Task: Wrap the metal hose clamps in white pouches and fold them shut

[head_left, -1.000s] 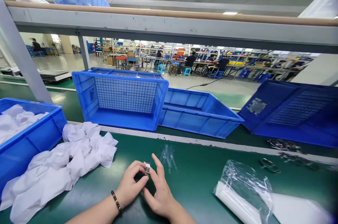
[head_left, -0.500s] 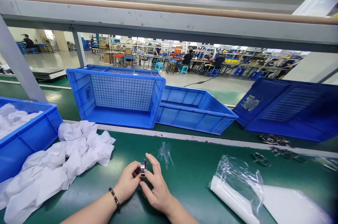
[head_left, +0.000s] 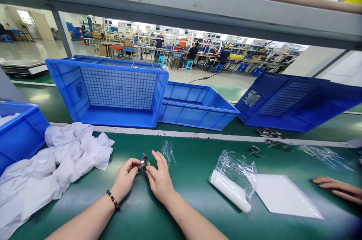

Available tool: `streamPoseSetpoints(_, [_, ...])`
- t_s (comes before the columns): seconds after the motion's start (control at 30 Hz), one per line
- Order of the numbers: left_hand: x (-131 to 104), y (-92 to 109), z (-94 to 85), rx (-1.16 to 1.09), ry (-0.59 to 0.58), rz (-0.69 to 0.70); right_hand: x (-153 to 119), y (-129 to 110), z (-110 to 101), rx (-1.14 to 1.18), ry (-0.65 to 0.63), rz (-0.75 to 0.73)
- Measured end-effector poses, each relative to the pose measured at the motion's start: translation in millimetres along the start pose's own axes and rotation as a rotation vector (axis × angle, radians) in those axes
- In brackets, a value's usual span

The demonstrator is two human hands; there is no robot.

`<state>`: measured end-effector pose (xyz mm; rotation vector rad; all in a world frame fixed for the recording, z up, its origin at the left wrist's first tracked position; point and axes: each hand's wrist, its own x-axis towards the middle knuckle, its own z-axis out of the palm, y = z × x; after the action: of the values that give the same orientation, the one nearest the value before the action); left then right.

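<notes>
A shiny metal watch band [head_left: 145, 160], bent into a small loop, is held up just above the green work surface between my two hands. My left hand [head_left: 126, 176], with a beaded bracelet at the wrist, pinches the band's left side between thumb and fingers. At its right side, the thumb and index finger of my right hand [head_left: 161, 179] close on the lower edge, while the other fingers stretch upward. Just beyond my right fingertips lie thin clear plastic strips [head_left: 169, 152].
Crumpled white cloth-like sheets [head_left: 76, 157] lie left, beside a blue crate [head_left: 22, 130]. More blue crates [head_left: 121, 117] line the back. Rightward are a clear bag with a white roll [head_left: 230, 191], a white sheet [head_left: 285, 196], metal bands [head_left: 256, 151] and another person's hand [head_left: 336, 187].
My view has tilted down and shifted right. The band has turned, so its loop opening shows more, and my hands are slightly farther apart. Another person's hand has appeared at the right edge.
</notes>
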<state>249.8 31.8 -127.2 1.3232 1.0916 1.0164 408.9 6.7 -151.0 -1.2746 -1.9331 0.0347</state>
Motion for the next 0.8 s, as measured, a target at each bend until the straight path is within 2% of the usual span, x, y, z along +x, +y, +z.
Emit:
streamPoseSetpoints(0.1, [1.3,-1.1,-1.8,0.067,0.094,0.066,0.5,3.4,1.1,-0.038,-0.009,0.039])
streamPoseSetpoints(0.17, [2.9,-2.2,-2.7,0.101,0.140,0.102,-0.1,4.1,2.0,-0.067,-0.099,0.064])
streamPoseSetpoints(0.27, [4.8,-3.2,-2.2,0.135,0.101,0.114,-1.4,3.3,2.7,-0.096,-0.255,0.086])
streamPoseSetpoints(0.33, [5.0,-3.0,-0.7,0.149,0.048,0.106,-2.1,2.1,2.4,-0.101,-0.306,0.091])
streamPoseSetpoints(0.53, [1.9,-0.6,3.1,0.151,-0.069,0.023,-2.4,0.0,-0.3,-0.111,-0.349,0.105])
streamPoseSetpoints(0.7, [3.1,-0.1,2.6,0.209,0.000,0.082,-1.8,0.0,-1.1,-0.092,-0.343,0.133])
streamPoseSetpoints(0.8, [4.3,-0.2,2.5,0.244,-0.023,0.089,-1.8,0.4,-1.0,-0.072,-0.336,0.135])
